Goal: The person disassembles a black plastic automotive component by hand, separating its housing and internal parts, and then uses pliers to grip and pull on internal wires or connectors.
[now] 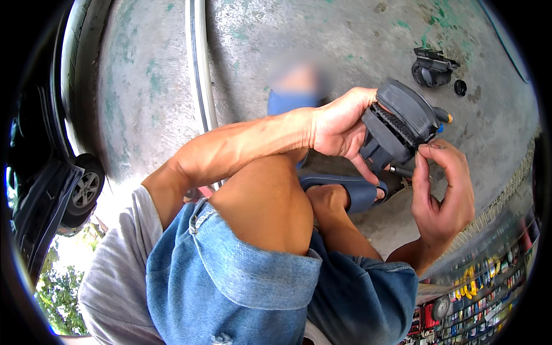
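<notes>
My left hand [339,123] holds a black plastic housing [397,95] from its left side, tilted, with a dark toothed or ridged strip showing along its open seam. My right hand [440,190] is closed in a pinch at the housing's lower right edge; anything small between the fingertips is hidden. Behind the housing, a yellow-and-black handle [444,115] shows in part, and a dark tool with a metal end [401,171] shows below it, both partly hidden.
Another black part [431,69] and a small black ring [460,87] lie on the concrete floor [345,34]. My sandalled foot [356,191] is below the hands. A white strip [198,69] runs along the floor. A dark car [43,201] stands left; stocked shelves [477,287] fill the lower right.
</notes>
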`<state>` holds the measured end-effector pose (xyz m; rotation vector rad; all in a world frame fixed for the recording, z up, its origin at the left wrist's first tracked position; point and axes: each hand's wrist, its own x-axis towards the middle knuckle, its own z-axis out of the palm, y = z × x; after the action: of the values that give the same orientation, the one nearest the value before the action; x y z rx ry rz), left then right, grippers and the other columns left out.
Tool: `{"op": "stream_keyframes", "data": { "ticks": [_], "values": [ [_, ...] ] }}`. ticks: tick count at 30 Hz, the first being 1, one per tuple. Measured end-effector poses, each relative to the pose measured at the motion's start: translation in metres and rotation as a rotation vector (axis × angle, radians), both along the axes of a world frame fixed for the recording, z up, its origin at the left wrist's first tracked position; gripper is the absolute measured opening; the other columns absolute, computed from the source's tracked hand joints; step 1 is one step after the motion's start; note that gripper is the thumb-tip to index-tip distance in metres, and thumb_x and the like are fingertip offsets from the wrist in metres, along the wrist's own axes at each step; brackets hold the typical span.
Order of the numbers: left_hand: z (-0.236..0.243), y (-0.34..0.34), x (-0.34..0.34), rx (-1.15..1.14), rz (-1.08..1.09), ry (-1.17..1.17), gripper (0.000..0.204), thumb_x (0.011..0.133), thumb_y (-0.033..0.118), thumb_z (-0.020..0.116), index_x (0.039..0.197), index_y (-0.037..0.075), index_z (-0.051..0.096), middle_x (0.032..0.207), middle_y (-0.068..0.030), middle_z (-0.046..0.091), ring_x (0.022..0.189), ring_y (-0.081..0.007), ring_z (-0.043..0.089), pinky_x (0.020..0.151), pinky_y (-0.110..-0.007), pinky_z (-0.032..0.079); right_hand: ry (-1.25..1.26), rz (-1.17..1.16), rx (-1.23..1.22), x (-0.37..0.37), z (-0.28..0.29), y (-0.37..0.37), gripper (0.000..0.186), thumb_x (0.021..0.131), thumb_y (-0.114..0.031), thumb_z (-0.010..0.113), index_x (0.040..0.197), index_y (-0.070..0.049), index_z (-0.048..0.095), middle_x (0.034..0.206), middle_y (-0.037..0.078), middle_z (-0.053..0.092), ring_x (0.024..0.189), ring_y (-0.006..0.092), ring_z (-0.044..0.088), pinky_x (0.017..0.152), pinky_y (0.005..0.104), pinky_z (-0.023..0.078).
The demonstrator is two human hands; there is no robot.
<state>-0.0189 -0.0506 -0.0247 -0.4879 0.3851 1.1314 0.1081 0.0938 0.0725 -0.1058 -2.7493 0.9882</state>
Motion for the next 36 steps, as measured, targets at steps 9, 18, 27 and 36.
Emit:
{"op": "stream_keyframes", "data": {
  "ticks": [9, 18, 27, 36],
  "values": [
    [0.001, 0.002, 0.002, 0.007, 0.003, 0.029, 0.063, 0.094, 0.052, 0.040, 0.128, 0.003, 0.061, 0.126, -0.0181, 0.064, 0.113, -0.0373, 0.062, 0.095, -0.070, 0.044, 0.045, -0.057, -0.115, 0.003, -0.003, 0.000, 0.025, 0.078, 0.014, 0.071, 0.099, 0.005, 0.064, 0.088, 0.016, 0.067, 0.078, 0.0322, 0.067, 0.072, 0.0394, 0.055],
    [-0.007, -0.001, 0.005, 0.098, 0.013, -0.001, 0.062, 0.094, 0.056, 0.041, 0.121, 0.007, 0.066, 0.117, -0.0153, 0.068, 0.105, -0.0349, 0.064, 0.092, -0.066, 0.047, 0.118, 0.010, -0.122, 0.001, -0.002, 0.002, 0.027, 0.078, 0.013, 0.073, 0.101, 0.005, 0.061, 0.086, 0.017, 0.067, 0.076, 0.0333, 0.066, 0.072, 0.0434, 0.056],
    [-0.004, 0.000, 0.006, 0.037, -0.022, -0.015, 0.069, 0.092, 0.055, 0.037, 0.129, 0.001, 0.060, 0.124, -0.0216, 0.064, 0.112, -0.0413, 0.062, 0.092, -0.065, 0.047, 0.111, -0.087, -0.200, 0.005, -0.012, -0.002, 0.026, 0.079, 0.013, 0.073, 0.101, 0.006, 0.063, 0.086, 0.014, 0.069, 0.079, 0.0290, 0.066, 0.070, 0.0372, 0.055],
    [-0.006, -0.002, 0.006, 0.105, -0.013, -0.015, 0.063, 0.093, 0.059, 0.040, 0.119, 0.008, 0.066, 0.112, -0.0143, 0.069, 0.100, -0.0338, 0.065, 0.093, -0.065, 0.047, 0.152, -0.049, -0.242, 0.008, -0.022, 0.002, 0.031, 0.079, 0.014, 0.072, 0.107, 0.007, 0.060, 0.087, 0.016, 0.070, 0.079, 0.0278, 0.066, 0.076, 0.0377, 0.054]
  ]
}}
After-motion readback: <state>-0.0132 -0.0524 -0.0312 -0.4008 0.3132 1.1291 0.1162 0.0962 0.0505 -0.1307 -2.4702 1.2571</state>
